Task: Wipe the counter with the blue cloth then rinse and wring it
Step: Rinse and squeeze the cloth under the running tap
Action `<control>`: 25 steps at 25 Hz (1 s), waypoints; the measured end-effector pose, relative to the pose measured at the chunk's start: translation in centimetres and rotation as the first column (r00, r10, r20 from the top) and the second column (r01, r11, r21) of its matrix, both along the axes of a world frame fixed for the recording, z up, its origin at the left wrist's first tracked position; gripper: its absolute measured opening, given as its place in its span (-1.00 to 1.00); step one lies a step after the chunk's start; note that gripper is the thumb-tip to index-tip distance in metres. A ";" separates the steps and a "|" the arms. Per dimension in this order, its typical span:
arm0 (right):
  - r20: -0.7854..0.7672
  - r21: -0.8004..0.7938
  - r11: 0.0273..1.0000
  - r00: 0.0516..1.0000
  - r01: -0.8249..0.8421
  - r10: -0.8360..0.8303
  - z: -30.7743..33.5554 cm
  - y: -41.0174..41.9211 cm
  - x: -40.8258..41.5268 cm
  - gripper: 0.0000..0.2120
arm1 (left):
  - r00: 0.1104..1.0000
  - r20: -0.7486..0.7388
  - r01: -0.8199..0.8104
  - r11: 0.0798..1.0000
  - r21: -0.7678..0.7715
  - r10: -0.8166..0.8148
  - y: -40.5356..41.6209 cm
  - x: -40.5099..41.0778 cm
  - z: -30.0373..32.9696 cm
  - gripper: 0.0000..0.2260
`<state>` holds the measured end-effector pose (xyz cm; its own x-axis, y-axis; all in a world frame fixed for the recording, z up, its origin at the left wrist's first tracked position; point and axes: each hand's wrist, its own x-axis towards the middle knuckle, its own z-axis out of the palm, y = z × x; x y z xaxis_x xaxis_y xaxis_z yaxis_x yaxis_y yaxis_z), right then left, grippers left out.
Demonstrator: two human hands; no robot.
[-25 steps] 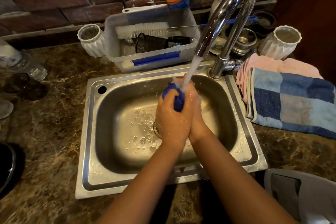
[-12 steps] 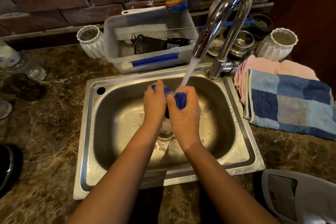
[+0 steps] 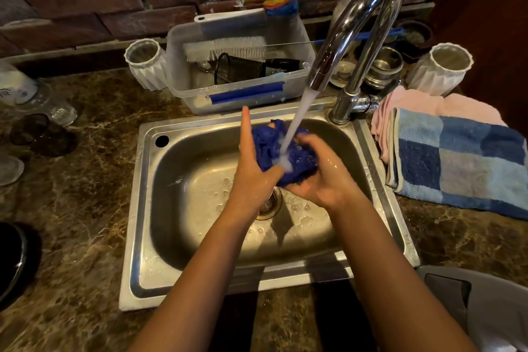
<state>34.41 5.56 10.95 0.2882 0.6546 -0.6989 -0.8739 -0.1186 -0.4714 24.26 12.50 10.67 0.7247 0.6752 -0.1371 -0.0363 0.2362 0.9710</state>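
The wet blue cloth (image 3: 297, 160) is bunched up over the steel sink (image 3: 200, 237), right under the running stream from the chrome tap (image 3: 357, 23). My left hand (image 3: 251, 174) lies flat against the cloth's left side with its fingers straight and pointing away from me. Its thumb rests across the cloth's lower edge. My right hand (image 3: 323, 180) grips the cloth from the right, fingers curled over it. Water hits the cloth between the two hands.
A clear plastic tub (image 3: 243, 94) with brushes stands behind the sink, with a white vase (image 3: 148, 66) to its left and another vase (image 3: 440, 68) at the right. Folded blue checked towel (image 3: 463, 160) and pink cloth (image 3: 414, 103) lie right of the sink. Glasses (image 3: 34, 100) stand at far left.
My left hand has gone from gripping the cloth to lying flat against it. The cloth has loosened from a tight wad into a wider bunch, and both hands shifted slightly right under the stream.
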 end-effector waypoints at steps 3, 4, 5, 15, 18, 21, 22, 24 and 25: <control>-0.033 0.111 0.980 0.986 0.165 -0.162 0.3 1.0 -0.8 -0.66 | 0.964 -0.023 -0.235 0.815 -0.529 0.264 -0.2 1.4 -0.2 -0.55; 0.051 0.109 0.973 0.976 0.204 -0.210 0.1 1.2 -1.4 -0.74 | 0.930 -0.086 -0.325 0.686 -0.651 0.358 0.2 1.8 -0.4 -0.59; 0.130 0.155 0.960 0.959 0.233 -0.253 -0.1 1.2 -1.9 -0.78 | 0.908 -0.129 -0.361 0.588 -0.724 0.398 0.8 2.0 -0.8 -0.60; 0.372 -0.206 0.959 0.890 -0.196 0.262 0.9 1.0 -1.5 -0.84 | 0.914 -0.281 -0.202 0.930 0.307 0.291 -1.6 1.2 -0.1 -0.87; 0.467 -0.068 0.986 0.869 -0.153 0.167 0.6 1.0 -2.2 -0.81 | 0.891 -0.262 -0.214 0.853 0.476 0.370 -2.6 1.3 -0.7 -0.69; 0.696 -0.032 0.999 0.718 0.030 0.001 0.3 1.9 -3.5 -0.91 | 0.863 -0.256 -0.190 0.749 0.635 0.436 -2.2 1.8 -0.8 -0.83; 0.766 -0.079 0.994 0.643 0.080 0.009 0.2 2.1 -3.8 -0.91 | 0.863 -0.287 -0.156 0.758 0.633 0.417 -1.9 1.7 -0.9 -0.91; 0.837 -0.132 0.982 0.546 0.136 0.037 0.1 2.0 -4.2 -0.88 | 0.854 -0.397 -0.073 0.831 0.551 0.338 -0.5 2.2 -1.0 -0.92; 0.847 -0.141 0.981 0.529 0.131 0.051 0.2 1.9 -4.5 -0.86 | 0.824 -0.487 -0.001 0.862 0.507 0.288 0.6 2.7 -1.5 -0.88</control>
<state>29.91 7.49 11.11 0.8243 0.5273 -0.2061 -0.0822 -0.2486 -0.9651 26.99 13.11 9.18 0.5190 0.8479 -0.1087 0.5194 -0.2118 0.8279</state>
